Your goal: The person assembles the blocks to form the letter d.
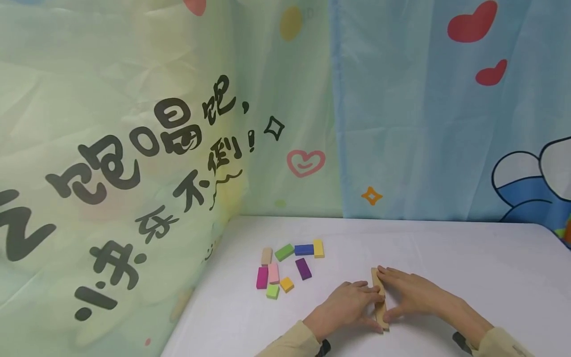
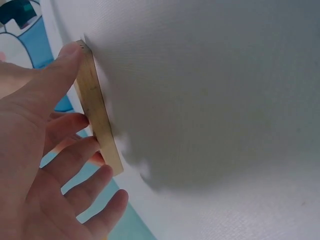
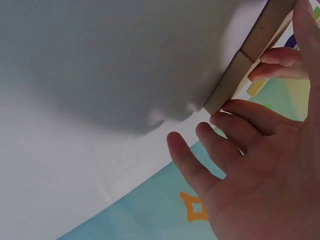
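A narrow row of plain wooden blocks lies on the white table between both hands. In the right wrist view a seam splits the wooden row into two pieces set end to end. From the left side, my left hand touches the row, its thumb at the near end and its fingers about midway. My right hand presses from the other side, index finger at the far end and thumb nearer me. Neither hand's fingers curl round the wood. The left wrist view shows the wooden face along its length.
Left of the hands lie several coloured blocks, among them a purple block, a blue block, a yellow block, a magenta block and a plain wood block. Printed curtains hang behind the white table.
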### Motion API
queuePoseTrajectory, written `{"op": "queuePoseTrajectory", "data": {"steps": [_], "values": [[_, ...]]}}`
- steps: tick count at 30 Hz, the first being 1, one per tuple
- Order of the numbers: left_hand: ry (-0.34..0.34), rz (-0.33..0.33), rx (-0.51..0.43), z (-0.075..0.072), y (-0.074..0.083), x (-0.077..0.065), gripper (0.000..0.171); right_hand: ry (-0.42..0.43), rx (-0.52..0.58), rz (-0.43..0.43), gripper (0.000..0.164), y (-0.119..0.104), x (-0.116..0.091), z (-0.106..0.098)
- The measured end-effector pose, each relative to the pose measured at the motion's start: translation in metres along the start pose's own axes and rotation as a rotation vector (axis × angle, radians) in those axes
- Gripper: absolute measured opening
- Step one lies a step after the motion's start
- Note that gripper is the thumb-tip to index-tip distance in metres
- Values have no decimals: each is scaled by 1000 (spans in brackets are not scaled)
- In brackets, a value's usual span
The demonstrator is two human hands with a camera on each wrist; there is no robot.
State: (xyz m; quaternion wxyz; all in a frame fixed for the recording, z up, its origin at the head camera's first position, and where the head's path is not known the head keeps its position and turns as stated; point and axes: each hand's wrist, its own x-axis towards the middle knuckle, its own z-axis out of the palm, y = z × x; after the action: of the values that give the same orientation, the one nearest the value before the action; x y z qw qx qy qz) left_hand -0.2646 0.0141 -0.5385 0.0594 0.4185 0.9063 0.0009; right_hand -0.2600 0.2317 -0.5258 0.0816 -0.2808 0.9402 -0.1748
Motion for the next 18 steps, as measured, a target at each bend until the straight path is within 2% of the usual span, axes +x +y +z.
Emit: {"op": "queuePoseTrajectory", "data": {"steps": [6, 10, 13, 18], "values": [[6, 12, 22, 1, -2, 0, 71, -23, -17, -4, 114, 0, 0, 0], [63, 41, 62, 4, -12, -4, 69, -40, -24, 11, 114, 1, 0, 2], [131, 20, 98, 2, -33, -10, 61, -43, -32, 12, 115, 0, 0, 2], [214, -92, 168, -10, -83, -17, 40, -41, -27, 7, 115, -1, 0, 1]]}}
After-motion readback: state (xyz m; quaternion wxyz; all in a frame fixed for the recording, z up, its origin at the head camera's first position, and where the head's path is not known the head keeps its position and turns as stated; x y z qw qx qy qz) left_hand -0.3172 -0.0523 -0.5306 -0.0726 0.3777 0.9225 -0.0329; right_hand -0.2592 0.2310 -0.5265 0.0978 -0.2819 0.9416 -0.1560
